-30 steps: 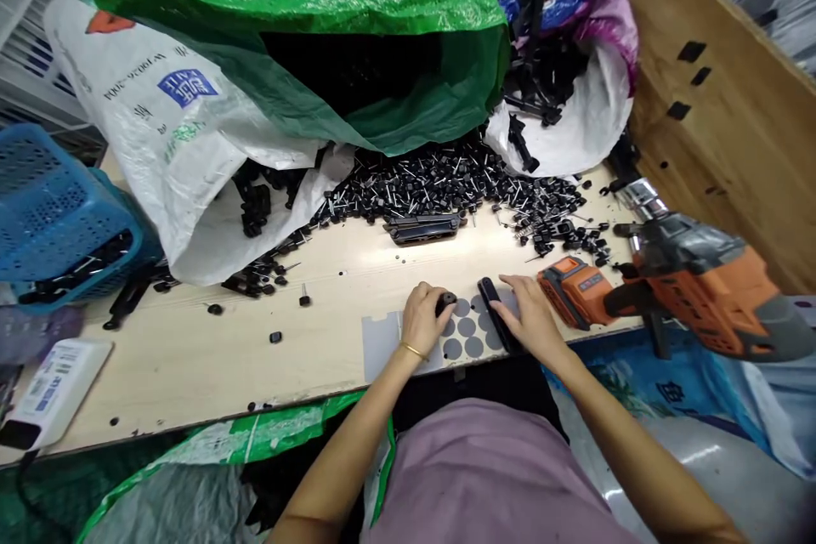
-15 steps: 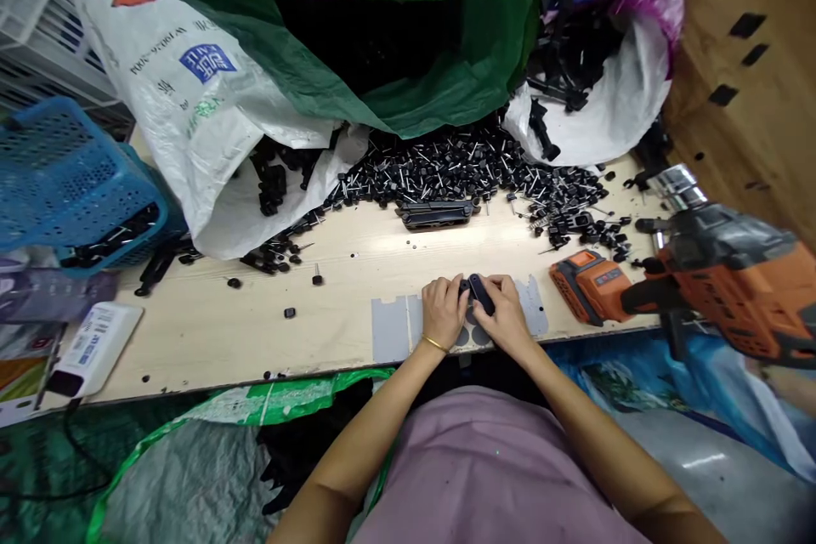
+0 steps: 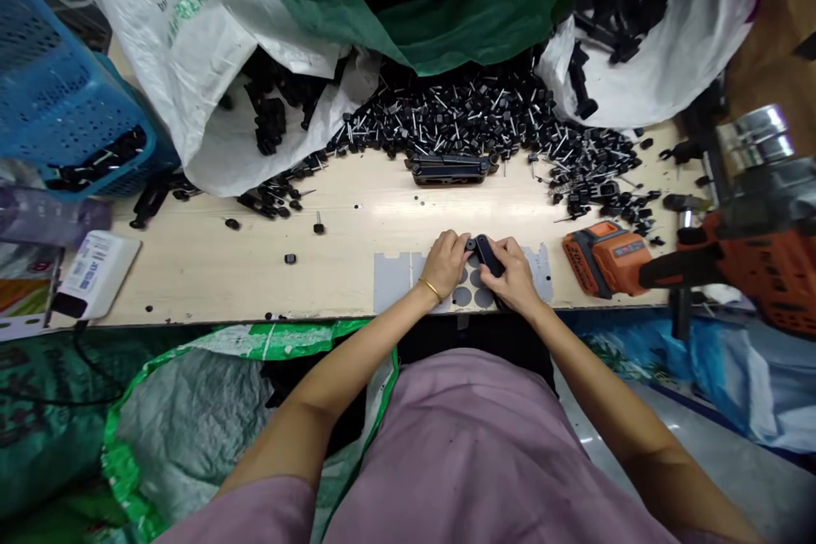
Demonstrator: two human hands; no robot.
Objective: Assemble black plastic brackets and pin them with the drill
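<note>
My left hand [image 3: 447,260] and my right hand [image 3: 513,274] meet over a grey sheet [image 3: 392,280] with dark round pads at the table's near edge. Between them is a long black plastic part [image 3: 488,253]; my right hand's fingers are wrapped round it. My left hand pinches a small black piece [image 3: 470,244] against the part's far end. A gold bangle sits on my left wrist.
A heap of small black pins [image 3: 484,123] and a black assembled piece [image 3: 452,170] lie further back. White and green sacks [image 3: 255,42] crowd the rear. An orange battery [image 3: 605,259] and orange drill [image 3: 752,246] are right; a blue basket [image 3: 57,102] and a white box [image 3: 95,272] left.
My hands came together from apart on the sheet, lifting the long black part and the small piece. The view tilted down, so everything shifted up the frame.
</note>
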